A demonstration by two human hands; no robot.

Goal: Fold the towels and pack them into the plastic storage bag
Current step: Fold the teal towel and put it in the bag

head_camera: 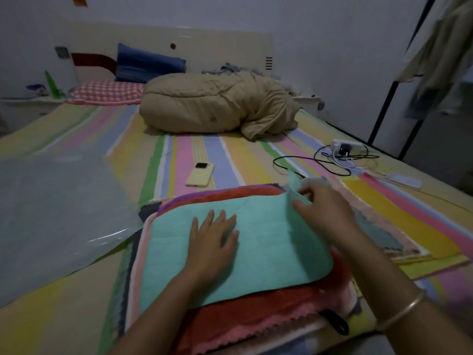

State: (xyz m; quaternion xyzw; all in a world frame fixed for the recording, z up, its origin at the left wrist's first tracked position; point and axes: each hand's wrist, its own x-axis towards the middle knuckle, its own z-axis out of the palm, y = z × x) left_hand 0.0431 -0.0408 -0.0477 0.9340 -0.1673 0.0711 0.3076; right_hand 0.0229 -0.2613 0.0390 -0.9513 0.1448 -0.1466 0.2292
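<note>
Head view: the left hand (212,242) is pressing flat, fingers straight, on the teal towel (261,252) topping a stack (243,316) on the bed (230,155). The right hand (322,203) is pinching and lifting its far corner. The plastic storage bag (58,206) is lying flat alongside, seemingly unfilled; folding seems barely begun.

Here's the bed (230,160), striped sheet in pastel bands, and right at the near edge sits the stack of towels (256,316). Left of the stack, a clear plastic bag (56,211) lies flat, its edge touching the stack. Just beyond the stack, a yellow phone (199,174), face down. To its right, a pink-edged towel (358,201) spread out. Farther right, a power strip (345,147) and looping cables (294,162). Well beyond the stack, a bundled tan quilt (204,108) and a checked pillow (107,93).
</note>
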